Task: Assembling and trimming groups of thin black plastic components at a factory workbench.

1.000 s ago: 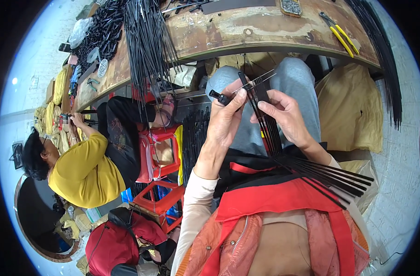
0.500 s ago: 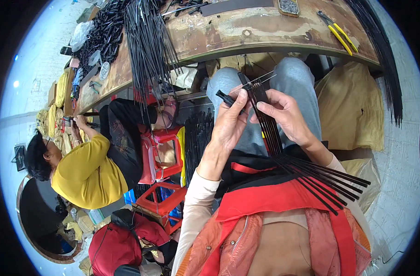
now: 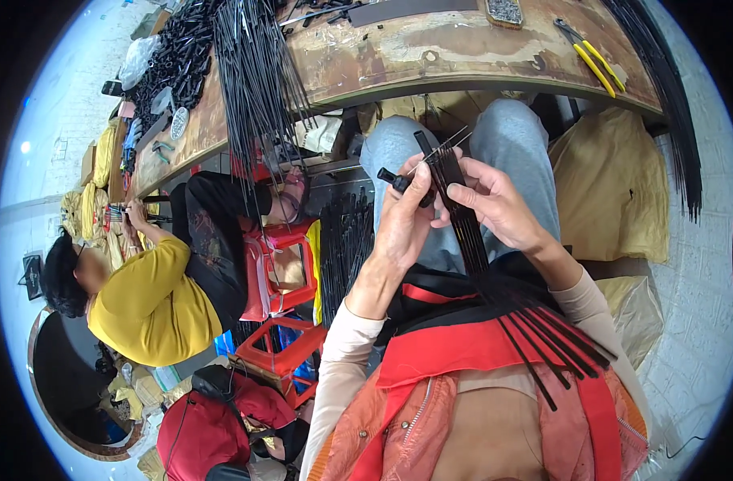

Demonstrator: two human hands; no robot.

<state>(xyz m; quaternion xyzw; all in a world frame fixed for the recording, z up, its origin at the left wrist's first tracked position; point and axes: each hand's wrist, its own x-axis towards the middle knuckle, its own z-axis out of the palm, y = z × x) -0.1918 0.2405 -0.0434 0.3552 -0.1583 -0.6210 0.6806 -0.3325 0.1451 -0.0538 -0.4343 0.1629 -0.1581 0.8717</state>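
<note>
Over my lap, a fan of thin black umbrella ribs (image 3: 472, 247) runs from between my hands down across the red apron (image 3: 455, 353), its loose ends spread to the lower right. My left hand (image 3: 402, 223) is closed on a short black plastic tube (image 3: 392, 178) with a wider collar; its thumb also lies by the ribs' upper ends. Fingers of my right hand (image 3: 503, 207) pinch the ribs from the other side, thumb on top. A thin metal wire (image 3: 456, 139) crosses the ribs near their tops; where it passes through them is too small to tell.
Ahead stands a worn wooden bench (image 3: 431, 68) with yellow-handled pliers (image 3: 595, 64), a wire-bristle brush (image 3: 504, 12) and a hanging bundle of black rods (image 3: 254, 80). A co-worker in yellow (image 3: 154, 301) sits at left, near red stools (image 3: 282, 349). Sacks (image 3: 611, 192) stand at right.
The ribs' loose ends have swung left and down, and the bundle has turned slightly. The black tube has tilted and dropped a little with my left hand. Both hands keep their hold.
</note>
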